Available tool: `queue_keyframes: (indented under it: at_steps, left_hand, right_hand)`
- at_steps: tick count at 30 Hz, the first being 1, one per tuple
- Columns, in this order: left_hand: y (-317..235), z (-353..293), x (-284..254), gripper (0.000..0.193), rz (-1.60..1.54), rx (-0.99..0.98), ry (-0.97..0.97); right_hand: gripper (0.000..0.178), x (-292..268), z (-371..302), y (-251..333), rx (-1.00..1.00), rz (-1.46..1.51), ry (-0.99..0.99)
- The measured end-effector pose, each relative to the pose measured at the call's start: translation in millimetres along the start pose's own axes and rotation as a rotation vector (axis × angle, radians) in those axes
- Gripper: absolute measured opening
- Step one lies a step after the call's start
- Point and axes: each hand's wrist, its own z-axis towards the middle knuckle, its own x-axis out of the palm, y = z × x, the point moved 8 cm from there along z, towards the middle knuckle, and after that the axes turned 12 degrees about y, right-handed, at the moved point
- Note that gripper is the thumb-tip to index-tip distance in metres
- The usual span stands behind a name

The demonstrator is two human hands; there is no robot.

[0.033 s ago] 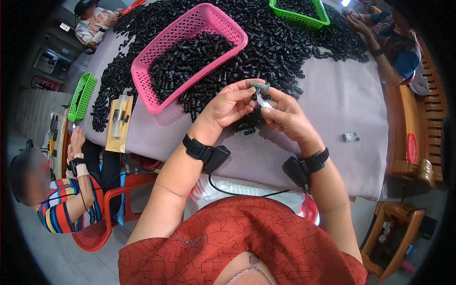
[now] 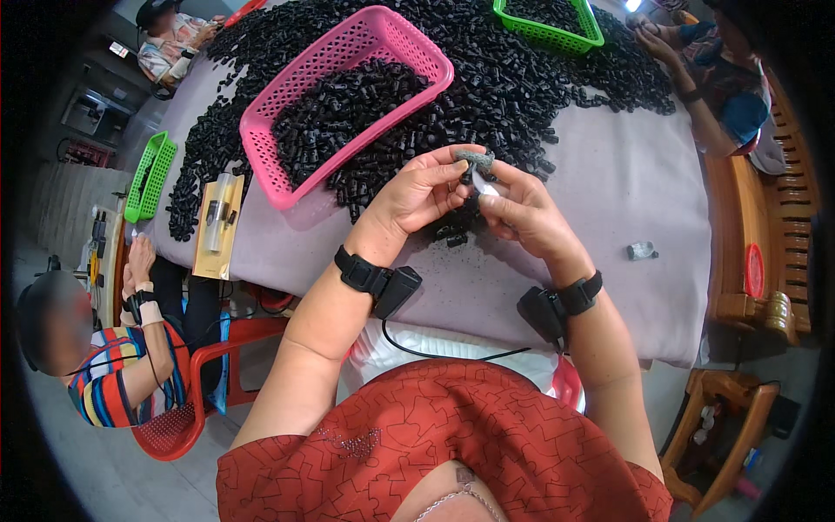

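My left hand (image 2: 424,184) and my right hand (image 2: 524,209) meet over the near edge of a heap of small black cylindrical parts (image 2: 513,122). A grey speckled sleeve-like piece (image 2: 475,160) sits at the tip of my left index finger. The left thumb and fingers are closed in a pinch, and what they hold is too small to make out. Between my right thumb and fingers is a thin white blade-like piece (image 2: 484,184), its end close to the left fingertips. Dark crumbs are scattered on the cloth below.
A pink basket (image 2: 261,157) of black parts stands on the heap, with a green basket (image 2: 557,36) behind it. At left lie a wooden board (image 2: 209,257) and a small green basket (image 2: 156,178). Another grey piece (image 2: 642,251) lies right. Several people work around the table.
The white piece in my right hand has tilted slightly near the left fingertips. Otherwise my hands and arms keep the same place.
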Motion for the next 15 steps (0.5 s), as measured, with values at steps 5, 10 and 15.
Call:
queue_keyframes:
  at_steps: [5,10,15]
  left_hand:
    - [4,2,5,0.038,0.023,-0.028,0.053]
    - [0,1,4,0.038,0.038,-0.008,-0.002]
    - [-1,0,1,0.036,0.085,-0.004,-0.034]
  right_hand:
    - [0.036,-7,1,-2,-0.028,0.04,-0.055]
    - [0.046,5,0,3,-0.011,-0.006,0.022]
    - [0.052,7,0,4,-0.013,-0.022,0.01]
